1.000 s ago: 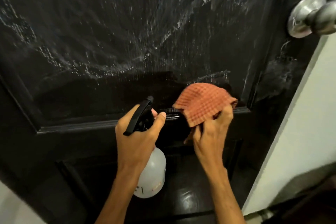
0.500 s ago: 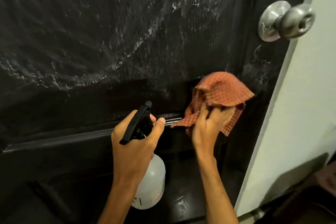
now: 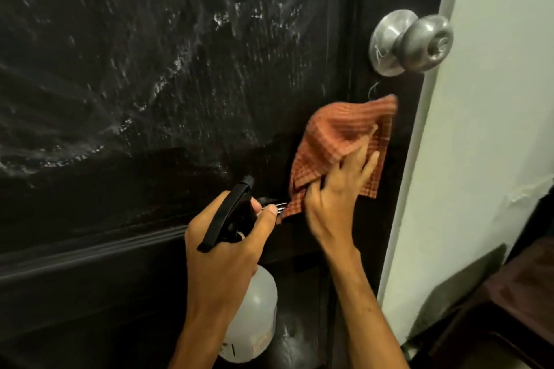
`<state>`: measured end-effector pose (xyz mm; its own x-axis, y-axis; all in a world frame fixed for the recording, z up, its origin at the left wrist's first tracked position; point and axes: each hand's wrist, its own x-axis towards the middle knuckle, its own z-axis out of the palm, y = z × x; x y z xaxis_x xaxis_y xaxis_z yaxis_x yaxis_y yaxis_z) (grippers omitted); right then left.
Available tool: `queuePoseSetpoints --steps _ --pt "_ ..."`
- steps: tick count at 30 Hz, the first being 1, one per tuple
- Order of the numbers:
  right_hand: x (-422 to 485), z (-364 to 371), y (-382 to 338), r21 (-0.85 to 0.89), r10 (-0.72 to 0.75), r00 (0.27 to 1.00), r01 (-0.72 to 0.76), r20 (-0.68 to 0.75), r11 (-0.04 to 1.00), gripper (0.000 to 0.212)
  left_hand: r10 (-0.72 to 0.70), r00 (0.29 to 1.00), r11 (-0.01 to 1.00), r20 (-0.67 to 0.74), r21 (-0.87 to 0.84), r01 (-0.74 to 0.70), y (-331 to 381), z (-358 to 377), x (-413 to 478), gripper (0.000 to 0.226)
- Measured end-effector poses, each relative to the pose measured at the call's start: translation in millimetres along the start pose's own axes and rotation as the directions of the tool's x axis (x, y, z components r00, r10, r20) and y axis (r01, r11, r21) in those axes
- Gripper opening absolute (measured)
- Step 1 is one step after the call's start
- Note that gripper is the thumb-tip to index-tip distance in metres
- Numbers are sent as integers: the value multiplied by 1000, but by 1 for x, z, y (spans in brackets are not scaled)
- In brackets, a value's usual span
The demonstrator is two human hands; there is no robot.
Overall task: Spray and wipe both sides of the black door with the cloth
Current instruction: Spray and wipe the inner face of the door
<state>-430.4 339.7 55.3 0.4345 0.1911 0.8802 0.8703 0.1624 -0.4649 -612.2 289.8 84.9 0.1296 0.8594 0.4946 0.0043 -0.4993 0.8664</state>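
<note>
The black door [image 3: 150, 69] fills most of the view, its raised panel streaked with wet spray marks. My right hand [image 3: 335, 192] presses an orange checked cloth [image 3: 335, 141] against the door's right stile, just below the knob, fingers bunched into the fabric. My left hand [image 3: 221, 249] grips the black trigger head of a white spray bottle [image 3: 254, 317], held low in front of the door beside the cloth.
A silver round door knob [image 3: 419, 43] sticks out at the door's right edge. A white wall [image 3: 494, 129] stands to the right of the door. A dark piece of furniture [image 3: 515, 293] sits low at the right.
My right hand has slid the cloth rightward and up, from the panel's bottom ledge onto the right stile near the knob. The left hand keeps the bottle in about the same place.
</note>
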Motion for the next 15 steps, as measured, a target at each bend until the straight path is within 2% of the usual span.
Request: queuePoseSetpoints --steps 1,3,4,6,8,9,10,12,13,14,15 --pt "5 -4 2 32 35 999 -34 -28 999 47 1 1000 1000 -1 -3 -1 0 0 0 14" --pt "18 -12 10 179 256 960 -234 -113 956 33 19 1000 1000 10 -4 -19 4 2 -1 14" --pt "21 -15 11 249 359 928 -326 -99 912 29 28 1000 1000 9 -2 -28 5 1 -2 15" --pt "25 -14 10 300 374 927 -361 15 883 31 38 999 999 6 -3 -38 6 0 -1 15" --pt "15 -11 9 147 232 963 -252 140 956 32 34 999 999 3 1 -34 6 0 0 16" --pt "13 -13 13 92 139 981 -152 139 984 30 33 999 999 3 -1 -33 5 0 1 16" --pt "17 -17 19 117 145 985 -156 99 981 31 31 1000 1000 0 -7 -31 5 -1 2 15" --pt "25 -26 16 307 374 927 -350 -22 885 36 32 999 999 -9 -9 -32 6 -5 3 16" --pt "22 -23 13 377 452 891 -408 -33 832 33 32 999 999 -14 -4 -32 5 -7 3 16" --pt "17 -19 7 417 500 866 -458 10 785 32 32 999 999 -11 0 -32 4 -7 3 16" --pt "10 -12 -5 377 473 878 -461 67 803 38 26 1000 1000 -15 0 -26 3 -8 3 16"
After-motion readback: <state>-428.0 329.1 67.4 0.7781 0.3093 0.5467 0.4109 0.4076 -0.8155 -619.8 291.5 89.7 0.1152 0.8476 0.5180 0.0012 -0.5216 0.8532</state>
